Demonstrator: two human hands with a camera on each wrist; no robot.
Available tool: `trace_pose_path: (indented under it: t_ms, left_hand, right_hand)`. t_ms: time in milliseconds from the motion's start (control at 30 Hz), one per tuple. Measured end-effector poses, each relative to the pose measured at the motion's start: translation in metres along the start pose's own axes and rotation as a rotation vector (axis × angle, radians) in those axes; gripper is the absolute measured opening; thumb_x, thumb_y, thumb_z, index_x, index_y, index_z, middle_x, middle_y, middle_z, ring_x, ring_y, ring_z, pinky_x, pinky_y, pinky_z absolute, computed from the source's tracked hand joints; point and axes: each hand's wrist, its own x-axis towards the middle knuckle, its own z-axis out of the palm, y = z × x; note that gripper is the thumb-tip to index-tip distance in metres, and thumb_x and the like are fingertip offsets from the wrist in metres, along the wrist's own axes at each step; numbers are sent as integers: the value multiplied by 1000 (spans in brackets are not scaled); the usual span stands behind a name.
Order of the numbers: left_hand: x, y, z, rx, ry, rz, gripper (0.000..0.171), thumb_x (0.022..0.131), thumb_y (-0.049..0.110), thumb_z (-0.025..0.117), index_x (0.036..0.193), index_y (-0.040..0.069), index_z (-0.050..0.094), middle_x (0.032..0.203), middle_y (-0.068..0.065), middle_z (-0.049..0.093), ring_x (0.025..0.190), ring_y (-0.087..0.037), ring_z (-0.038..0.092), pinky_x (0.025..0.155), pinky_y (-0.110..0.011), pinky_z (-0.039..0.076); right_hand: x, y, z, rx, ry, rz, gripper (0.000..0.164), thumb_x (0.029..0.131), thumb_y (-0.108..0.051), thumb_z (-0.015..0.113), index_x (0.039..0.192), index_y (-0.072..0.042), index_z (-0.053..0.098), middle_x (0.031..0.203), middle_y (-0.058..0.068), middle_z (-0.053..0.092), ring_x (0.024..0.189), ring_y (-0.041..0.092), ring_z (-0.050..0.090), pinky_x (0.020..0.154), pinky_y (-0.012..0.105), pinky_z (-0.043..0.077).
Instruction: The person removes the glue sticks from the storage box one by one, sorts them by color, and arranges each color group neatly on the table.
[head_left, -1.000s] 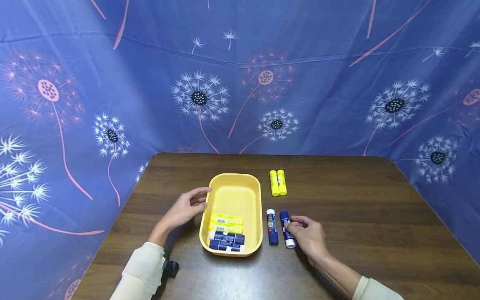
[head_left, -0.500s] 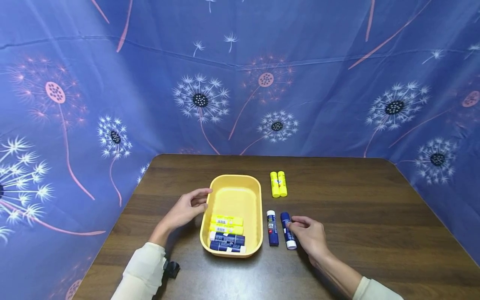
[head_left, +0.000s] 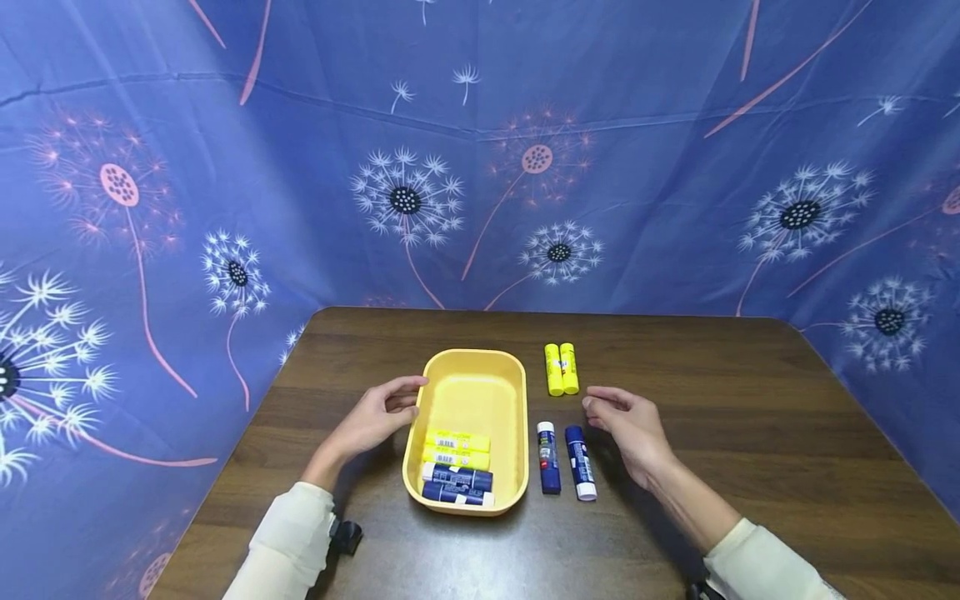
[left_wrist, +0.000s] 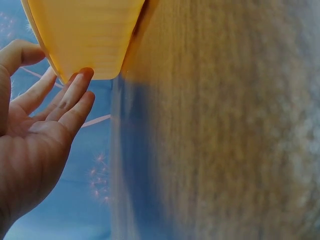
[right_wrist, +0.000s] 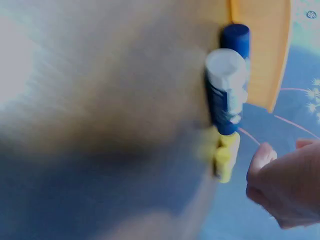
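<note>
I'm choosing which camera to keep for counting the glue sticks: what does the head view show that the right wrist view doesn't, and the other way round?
Only the head view shows the four glue sticks in the tray, two yellow and two blue, the left hand touching the yellow tray, and the whole table.

Only the right wrist view shows, blurred, the blue sticks end-on.

Both show the two blue glue sticks and the two yellow glue sticks on the table, the tray, and the right hand, holding nothing.
</note>
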Motion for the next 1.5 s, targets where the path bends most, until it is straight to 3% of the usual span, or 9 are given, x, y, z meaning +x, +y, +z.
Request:
trace_pose_path:
  t_ms: [200,333,500,733,833,1100,1500]
  left_hand:
    - [1,0,0,2,-4,6,53,98,4,63,149,3,51,148,-24,56,133,-40,61,108,-45,55]
    - [2,0,1,-4,-4,0,53,98,5,64,149,4,51,148,-22,57,133,-39,61,106,-43,57]
    - [5,-1,5,-7,-12,0,52,98,5,64,148,6,52,149,-21,57,133,-38,61,106,-43,57]
    - [2,-4,3,-1,2,13,52,97,3,63,148,4,53,148,-23,57,132,-39,61,108,-46,55]
    - [2,-5,3,-3,1,19,52,97,2,63,147,3,52,147,-23,57,132,-40,61,108,-46,55]
    - [4,-4,3,-1,5,15,52,97,3,63,148,4,52,148,-22,57,133,-40,61,109,-48,54]
    - [3,-5,2,1,12,11,53,97,4,62,149,3,51,148,-23,57,132,-39,62,108,-45,55]
  right_hand:
    - [13,-22,13,-7,-166,-99,46,98,-8,66,138,12,56,107,2,71,93,3,69,93,29,61]
    - [18,-32,32,-47,-227,-155,44,94,-9,70,133,8,62,111,12,73,95,6,68,88,23,60]
    - [18,-42,52,-83,-300,-199,41,93,-10,73,130,4,66,122,26,68,98,10,68,91,27,60]
    - [21,-49,79,-98,-461,-187,36,93,-8,74,127,0,69,113,12,74,99,12,71,92,28,61]
    - [22,-48,89,-106,-516,-188,37,92,-9,75,128,2,69,113,14,74,98,12,71,94,30,61]
    - [26,-47,113,-121,-579,-181,37,91,-6,74,127,2,69,110,15,74,94,11,70,94,32,62]
    - [30,-33,135,-208,-590,-107,33,89,-1,72,120,8,70,95,11,74,85,11,67,79,21,56]
